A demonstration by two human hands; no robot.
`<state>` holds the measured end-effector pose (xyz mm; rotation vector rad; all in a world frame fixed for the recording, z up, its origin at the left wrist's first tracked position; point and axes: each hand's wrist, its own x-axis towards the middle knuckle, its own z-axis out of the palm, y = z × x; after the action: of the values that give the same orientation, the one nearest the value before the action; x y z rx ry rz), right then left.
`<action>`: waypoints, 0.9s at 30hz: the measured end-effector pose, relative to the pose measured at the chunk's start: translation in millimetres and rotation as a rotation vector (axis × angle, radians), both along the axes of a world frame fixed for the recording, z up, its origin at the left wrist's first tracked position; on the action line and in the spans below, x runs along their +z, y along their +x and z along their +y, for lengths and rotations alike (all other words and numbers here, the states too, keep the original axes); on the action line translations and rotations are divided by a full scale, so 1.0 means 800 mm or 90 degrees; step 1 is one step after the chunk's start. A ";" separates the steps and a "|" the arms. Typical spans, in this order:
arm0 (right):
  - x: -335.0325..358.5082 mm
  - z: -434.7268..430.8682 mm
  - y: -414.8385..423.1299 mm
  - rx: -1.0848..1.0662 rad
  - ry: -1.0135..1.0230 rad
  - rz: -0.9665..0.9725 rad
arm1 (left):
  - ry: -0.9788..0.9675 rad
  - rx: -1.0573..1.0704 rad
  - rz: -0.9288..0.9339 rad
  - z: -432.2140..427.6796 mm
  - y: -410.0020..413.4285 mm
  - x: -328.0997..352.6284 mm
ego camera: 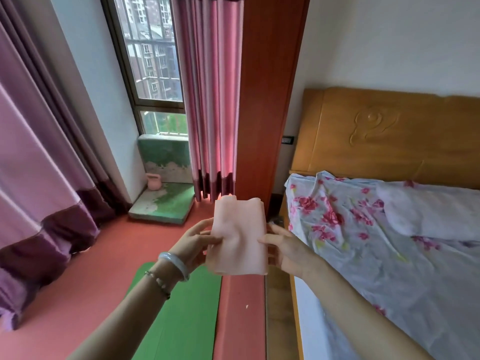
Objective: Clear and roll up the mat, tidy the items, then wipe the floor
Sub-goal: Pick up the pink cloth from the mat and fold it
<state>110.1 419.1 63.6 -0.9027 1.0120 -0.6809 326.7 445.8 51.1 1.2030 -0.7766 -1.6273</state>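
A folded pale pink cloth (240, 236) hangs in the air at the centre of the head view, held upright between both hands. My left hand (193, 245) pinches its left edge, thumb in front and fingers behind. Along the right edge my right hand (284, 249) grips the same cloth, its fingers partly hidden behind it. Below my arms a green mat (181, 315) lies flat and unrolled on the red floor (85, 276), running out of the bottom of the frame.
A bed with a floral sheet (376, 242) and wooden headboard (389, 136) fills the right side. Purple curtains (39, 178) hang at left, pink curtains (210, 100) by the window. A small pink jug (153, 181) stands on a green step (166, 203) under the window.
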 end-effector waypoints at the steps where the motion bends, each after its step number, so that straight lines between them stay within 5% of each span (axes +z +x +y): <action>1: 0.002 -0.022 0.003 -0.004 0.002 0.001 | 0.000 0.002 0.000 -0.022 0.003 0.002; 14: -0.001 -0.298 0.042 0.072 -0.017 0.011 | 0.004 0.046 0.035 -0.267 0.038 -0.016; 27: -0.002 -0.602 0.122 0.279 -0.004 0.007 | 0.007 0.277 0.085 -0.491 0.082 -0.018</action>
<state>207.6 -62.8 61.9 -1.0899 0.7842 -0.3099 392.1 52.9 36.8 1.1629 -0.3870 -1.3341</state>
